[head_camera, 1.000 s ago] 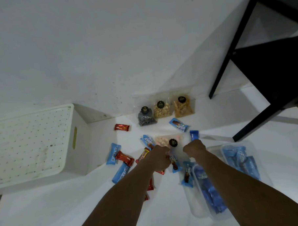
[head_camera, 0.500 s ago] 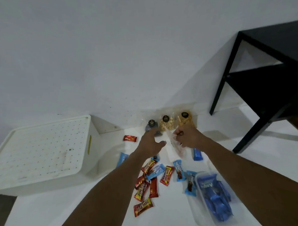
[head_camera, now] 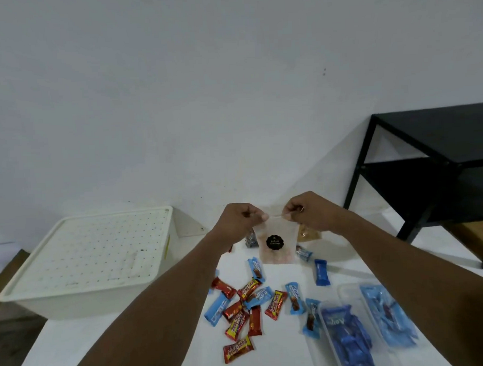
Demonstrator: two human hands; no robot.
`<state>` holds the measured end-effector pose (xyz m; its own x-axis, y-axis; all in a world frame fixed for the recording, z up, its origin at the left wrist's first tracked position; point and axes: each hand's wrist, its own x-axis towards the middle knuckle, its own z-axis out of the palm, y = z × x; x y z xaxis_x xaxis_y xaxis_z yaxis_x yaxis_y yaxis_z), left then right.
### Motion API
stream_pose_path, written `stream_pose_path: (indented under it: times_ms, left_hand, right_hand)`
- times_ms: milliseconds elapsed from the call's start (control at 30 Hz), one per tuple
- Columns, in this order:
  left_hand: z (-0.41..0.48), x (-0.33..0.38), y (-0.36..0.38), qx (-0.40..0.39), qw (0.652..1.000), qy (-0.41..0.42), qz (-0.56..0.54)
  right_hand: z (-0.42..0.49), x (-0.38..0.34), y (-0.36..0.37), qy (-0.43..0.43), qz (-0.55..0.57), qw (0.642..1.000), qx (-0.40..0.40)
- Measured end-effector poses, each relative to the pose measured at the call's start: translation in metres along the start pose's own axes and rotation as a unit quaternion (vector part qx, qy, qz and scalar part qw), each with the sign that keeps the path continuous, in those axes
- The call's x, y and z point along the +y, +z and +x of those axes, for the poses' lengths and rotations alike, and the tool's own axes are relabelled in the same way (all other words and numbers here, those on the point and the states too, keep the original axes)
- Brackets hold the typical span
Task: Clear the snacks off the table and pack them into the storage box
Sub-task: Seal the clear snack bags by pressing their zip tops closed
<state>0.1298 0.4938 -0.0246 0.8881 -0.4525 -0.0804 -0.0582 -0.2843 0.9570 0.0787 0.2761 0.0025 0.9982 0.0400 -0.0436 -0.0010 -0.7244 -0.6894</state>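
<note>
A clear snack pouch (head_camera: 276, 247) with pinkish pieces and a round black label hangs upright above the white table (head_camera: 131, 348). My left hand (head_camera: 240, 220) pinches its top left corner and my right hand (head_camera: 305, 213) pinches its top right corner. Below it, several red and blue wrapped bars (head_camera: 250, 307) lie scattered on the table. A clear storage box (head_camera: 349, 335) at the front right holds blue packs, and a second clear container (head_camera: 387, 317) with blue packs lies beside it. Two more pouches, a dark one (head_camera: 250, 241) and a brown one (head_camera: 309, 234), stand partly hidden behind the held pouch.
A large white bin with a dotted lid (head_camera: 91, 258) stands on the left of the table. A black metal shelf (head_camera: 433, 169) stands to the right against the white wall. Beyond the table's left edge, dark floor shows.
Both hands have lifted the pink pouch off the table and now hold it up by its top corners. The camera has tilted up, so the snacks sit lower in view.
</note>
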Motion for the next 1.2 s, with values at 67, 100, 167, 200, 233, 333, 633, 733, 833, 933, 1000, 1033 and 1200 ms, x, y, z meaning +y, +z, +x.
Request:
stream_pose_path:
  times_ms: [67, 100, 167, 200, 233, 333, 633, 733, 833, 933, 1000, 1033, 1200]
  left_hand:
    - [-0.005, 0.004, 0.0, 0.013, 1.0, 0.008, -0.015]
    - [-0.007, 0.006, 0.0, 0.023, 0.999, 0.011, -0.023]
    - [-0.01, 0.009, 0.0, 0.038, 0.999, 0.017, -0.032]
    - [-0.012, 0.01, 0.001, 0.042, 0.998, 0.021, -0.037]
    - [-0.014, 0.012, 0.001, 0.048, 0.998, 0.024, -0.041]
    - [-0.02, 0.016, 0.003, 0.063, 0.996, 0.031, -0.063]
    - [-0.033, 0.026, 0.005, 0.035, 0.978, 0.002, -0.205]
    - [-0.032, 0.029, 0.008, 0.042, 0.986, 0.022, -0.161]
    - [-0.032, 0.032, 0.007, 0.046, 0.985, 0.026, -0.162]
    - [-0.037, 0.034, 0.004, 0.051, 0.978, 0.012, -0.204]
    - [-0.039, 0.032, 0.002, 0.046, 0.968, -0.002, -0.247]
    - [-0.04, 0.032, 0.002, 0.041, 0.963, -0.007, -0.265]
    - [-0.042, 0.029, -0.004, 0.042, 0.961, -0.005, -0.274]
  right_hand:
    - [-0.007, 0.0, 0.0, 0.017, 0.052, 0.998, 0.032]
    - [-0.01, 0.001, 0.0, 0.023, 0.077, 0.996, 0.042]
    - [-0.018, 0.003, 0.002, 0.029, 0.128, 0.99, 0.052]
    - [-0.022, 0.003, 0.004, 0.029, 0.156, 0.986, 0.058]
    - [-0.025, 0.002, 0.006, 0.028, 0.183, 0.98, 0.066]
    - [-0.035, -0.005, 0.007, 0.018, 0.253, 0.964, 0.079]
    - [-0.04, -0.008, 0.002, 0.037, 0.353, 0.931, 0.08]
    - [-0.036, -0.01, 0.007, 0.039, 0.332, 0.939, 0.083]
    - [-0.034, -0.015, 0.01, 0.022, 0.344, 0.934, 0.091]
    - [-0.033, -0.02, 0.008, 0.009, 0.336, 0.937, 0.095]
    - [-0.032, -0.023, 0.008, 0.006, 0.333, 0.938, 0.099]
    - [-0.031, -0.024, 0.008, 0.007, 0.334, 0.937, 0.102]
    - [-0.029, -0.029, 0.012, 0.044, 0.359, 0.928, 0.087]
